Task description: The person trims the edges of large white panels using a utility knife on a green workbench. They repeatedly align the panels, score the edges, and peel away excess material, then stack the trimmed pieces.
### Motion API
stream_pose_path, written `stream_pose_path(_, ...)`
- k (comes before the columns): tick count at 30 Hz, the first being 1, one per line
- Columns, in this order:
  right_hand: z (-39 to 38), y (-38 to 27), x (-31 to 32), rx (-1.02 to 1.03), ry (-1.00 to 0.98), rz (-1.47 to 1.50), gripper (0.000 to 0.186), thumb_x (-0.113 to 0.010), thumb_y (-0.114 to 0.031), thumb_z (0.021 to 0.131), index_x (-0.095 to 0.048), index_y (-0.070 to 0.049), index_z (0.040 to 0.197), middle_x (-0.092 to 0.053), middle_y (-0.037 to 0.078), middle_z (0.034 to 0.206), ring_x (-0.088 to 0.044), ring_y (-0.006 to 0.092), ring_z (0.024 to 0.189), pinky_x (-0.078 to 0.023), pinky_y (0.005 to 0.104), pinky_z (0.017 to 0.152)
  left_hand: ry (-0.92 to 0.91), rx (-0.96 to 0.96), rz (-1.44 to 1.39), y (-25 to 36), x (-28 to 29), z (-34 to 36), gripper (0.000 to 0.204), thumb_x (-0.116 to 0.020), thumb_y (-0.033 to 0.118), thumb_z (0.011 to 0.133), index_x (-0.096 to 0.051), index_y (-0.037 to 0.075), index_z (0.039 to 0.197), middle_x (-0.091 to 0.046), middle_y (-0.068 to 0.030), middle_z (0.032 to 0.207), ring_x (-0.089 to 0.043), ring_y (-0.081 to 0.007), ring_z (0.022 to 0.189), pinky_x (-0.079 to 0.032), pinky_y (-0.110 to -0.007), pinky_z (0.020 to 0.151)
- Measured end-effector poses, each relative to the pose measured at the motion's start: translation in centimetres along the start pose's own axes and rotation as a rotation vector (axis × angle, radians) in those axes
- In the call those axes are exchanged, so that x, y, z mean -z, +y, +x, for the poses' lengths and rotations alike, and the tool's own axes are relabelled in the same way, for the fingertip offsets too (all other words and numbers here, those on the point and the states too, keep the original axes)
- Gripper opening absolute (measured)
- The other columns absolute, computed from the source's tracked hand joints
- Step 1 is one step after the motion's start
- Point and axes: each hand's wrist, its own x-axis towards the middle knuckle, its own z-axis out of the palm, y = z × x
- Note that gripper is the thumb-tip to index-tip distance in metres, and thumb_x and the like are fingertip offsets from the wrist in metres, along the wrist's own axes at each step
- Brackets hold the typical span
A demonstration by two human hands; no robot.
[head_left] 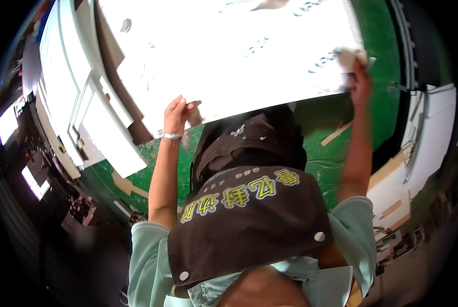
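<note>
A large white board (224,66), its surface washed out by glare and marked with several rows of print, lies in front of me. My left hand (176,115) is over its near left corner, fingers closed, with a small dark slim thing (194,103) at the fingertips whose kind I cannot make out. At the board's right edge, my right hand (360,84) is blurred by motion. A beige patch (353,59) shows by its fingers; whether the hand holds it cannot be told.
White panels (106,125) are stacked to the left, with more board pieces (433,123) at the right. On the green floor (382,112) lies a thin wooden strip (336,133). My dark apron (249,215) hangs close to the board's near edge.
</note>
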Motion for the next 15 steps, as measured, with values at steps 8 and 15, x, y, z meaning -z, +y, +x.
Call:
stream_pose_path(8, -10.0, 12.3, -14.7, 0.306, 0.258, 0.205, 0.025, -0.060, -0.022, 0.094, -0.065, -0.002, 0.109, -0.050, -0.004, 0.069, -0.037, 0.0050, 0.053, -0.031, 0.0225, 0.046, -0.200, 0.109, 0.238, 4.3, 16.7, 3.7, 0.022, -0.065, 0.014, 0.094, -0.063, 0.000, 0.111, -0.070, -0.0057, 0.085, -0.065, -0.0115, 0.073, -0.053, -0.025, 0.070)
stream_pose_path(15, -23.1, 22.5, -26.9, 0.237, 0.397, 0.002, 0.026, -0.059, -0.027, 0.095, -0.065, -0.002, 0.102, -0.065, 0.002, 0.083, -0.037, 0.0041, 0.051, -0.030, 0.0203, 0.045, -0.267, -0.018, 0.315, 5.2, 23.7, 8.2, 0.022, -0.073, 0.019, 0.088, -0.068, 0.003, 0.102, -0.069, -0.0039, 0.081, -0.067, -0.0106, 0.074, -0.055, -0.023, 0.068)
